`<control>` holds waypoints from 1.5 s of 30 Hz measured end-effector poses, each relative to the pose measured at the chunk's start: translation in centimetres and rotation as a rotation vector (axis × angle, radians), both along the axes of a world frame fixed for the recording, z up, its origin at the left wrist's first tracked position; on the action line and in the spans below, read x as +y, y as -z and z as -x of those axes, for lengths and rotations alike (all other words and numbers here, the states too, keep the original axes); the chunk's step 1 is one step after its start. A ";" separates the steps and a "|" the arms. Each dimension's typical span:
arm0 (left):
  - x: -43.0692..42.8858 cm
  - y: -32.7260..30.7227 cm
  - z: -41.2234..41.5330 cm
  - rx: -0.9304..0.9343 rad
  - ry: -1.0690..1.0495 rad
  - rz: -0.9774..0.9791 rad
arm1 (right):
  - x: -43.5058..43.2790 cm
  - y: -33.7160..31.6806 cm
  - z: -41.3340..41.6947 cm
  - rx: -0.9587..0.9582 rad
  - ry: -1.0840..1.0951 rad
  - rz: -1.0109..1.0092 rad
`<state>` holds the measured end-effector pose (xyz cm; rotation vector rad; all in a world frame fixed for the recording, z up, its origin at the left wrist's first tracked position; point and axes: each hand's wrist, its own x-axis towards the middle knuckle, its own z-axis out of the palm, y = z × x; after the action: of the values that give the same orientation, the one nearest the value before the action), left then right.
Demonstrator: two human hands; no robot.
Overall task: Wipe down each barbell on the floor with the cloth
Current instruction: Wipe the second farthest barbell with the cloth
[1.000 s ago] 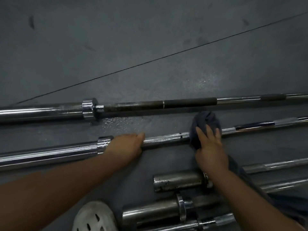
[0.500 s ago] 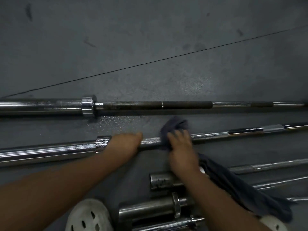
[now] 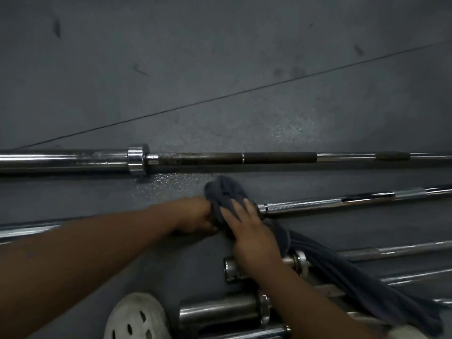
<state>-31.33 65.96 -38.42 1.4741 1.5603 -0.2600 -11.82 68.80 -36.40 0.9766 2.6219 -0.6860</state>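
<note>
Two hands meet on the middle barbell (image 3: pixel 342 203): your left hand (image 3: pixel 195 214) curls round its shaft, gripping it, and just beside it your right hand (image 3: pixel 254 238) lays nearly straight fingers (image 3: pixel 248 207) over the bunched dark cloth (image 3: pixel 225 189), pressing it on the bar; the cloth's tail trails across the nearer barbells (image 3: pixel 220 311) on the grey floor (image 3: pixel 220 69)
</note>
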 end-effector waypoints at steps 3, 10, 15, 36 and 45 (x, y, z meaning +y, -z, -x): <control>1.2 -0.6 0.6 -0.044 0.000 0.085 | 4.1 -0.2 -3.3 -0.011 0.099 0.011; -3.8 0.2 -2.8 0.379 -0.015 -0.434 | -1.7 1.0 0.7 -0.013 0.140 -0.103; 0.9 -1.0 0.8 -0.126 -0.014 0.117 | 1.3 0.3 -1.0 -0.065 0.059 -0.062; -13.4 0.1 3.8 0.384 -0.274 -0.601 | 0.3 0.6 -1.9 -0.158 0.229 -0.157; -13.6 0.3 3.8 0.398 -0.268 -0.598 | -6.7 -0.9 6.4 -0.026 -0.030 -0.044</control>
<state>-35.16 52.33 -38.70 1.6976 2.2727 0.0923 -18.24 62.12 -35.55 0.9504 2.6340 -0.6067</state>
